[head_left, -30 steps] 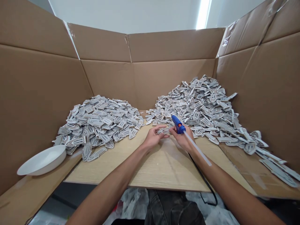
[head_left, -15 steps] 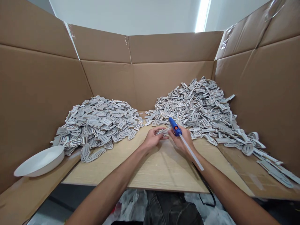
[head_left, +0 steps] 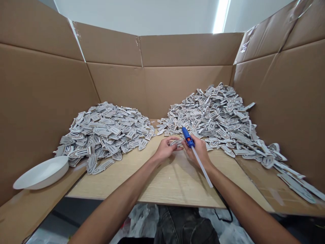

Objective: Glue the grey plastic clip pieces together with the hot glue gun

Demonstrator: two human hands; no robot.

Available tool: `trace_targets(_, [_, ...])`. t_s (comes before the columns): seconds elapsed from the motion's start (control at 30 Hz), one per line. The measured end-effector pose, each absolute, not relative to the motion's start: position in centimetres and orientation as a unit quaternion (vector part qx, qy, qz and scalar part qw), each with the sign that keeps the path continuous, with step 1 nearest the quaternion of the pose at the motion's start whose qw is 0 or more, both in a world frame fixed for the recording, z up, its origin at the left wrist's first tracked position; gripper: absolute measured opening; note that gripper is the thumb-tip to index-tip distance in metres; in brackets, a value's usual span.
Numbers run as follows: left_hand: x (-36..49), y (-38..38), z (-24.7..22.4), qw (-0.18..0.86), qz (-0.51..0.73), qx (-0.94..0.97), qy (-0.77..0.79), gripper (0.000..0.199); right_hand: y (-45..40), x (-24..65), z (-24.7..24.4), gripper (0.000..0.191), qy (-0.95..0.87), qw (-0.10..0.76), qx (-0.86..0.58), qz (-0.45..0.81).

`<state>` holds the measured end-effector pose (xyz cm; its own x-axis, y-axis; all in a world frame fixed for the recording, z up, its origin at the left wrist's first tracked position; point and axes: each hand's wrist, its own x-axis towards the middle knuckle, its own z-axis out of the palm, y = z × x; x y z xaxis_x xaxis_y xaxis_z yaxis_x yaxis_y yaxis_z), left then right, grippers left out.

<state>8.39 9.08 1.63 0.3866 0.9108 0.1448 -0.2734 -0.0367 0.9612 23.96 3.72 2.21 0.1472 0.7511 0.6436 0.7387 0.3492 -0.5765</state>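
Centre of frame, over the desk (head_left: 167, 186): left hand (head_left: 166, 149), fingers pinching a small grey piece (head_left: 177, 143), its long axis roughly crosswise, its free end toward the right. Right hand (head_left: 197, 149), fingers wrapped round a blue glue gun (head_left: 188, 138), tip pointing up-frame and slightly left. Right fingertips beside the piece's right end; contact unclear. Left hand nearer, holding it.

Creased brown cardboard (head_left: 177, 51) screens the left, middle and right of the frame, around a pale counter (head_left: 109, 186) at lower centre. Above, a whitish wall (head_left: 152, 17); a bright light strip (head_left: 221, 16) slants at upper right.
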Motion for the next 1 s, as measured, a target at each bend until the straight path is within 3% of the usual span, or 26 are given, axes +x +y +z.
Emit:
trace_targets(0.53, [8.6,9.0,1.0,0.656,0.453,0.539,0.272,0.040,4.1,24.3,1.9,0.012,-0.678,0.486,-0.548,-0.054])
trace_targets(0.8, [8.4,9.3,1.6,0.626,0.475,0.533,0.313,0.045,4.0,24.3,2.1,0.025,-0.636,0.494,-0.593,0.025])
trace_targets(1.0, [7.4,10.4,1.8,0.583,0.528,0.514,0.342,0.028,4.2,24.7,2.6,0.052,-0.578,0.552,-0.575,0.177])
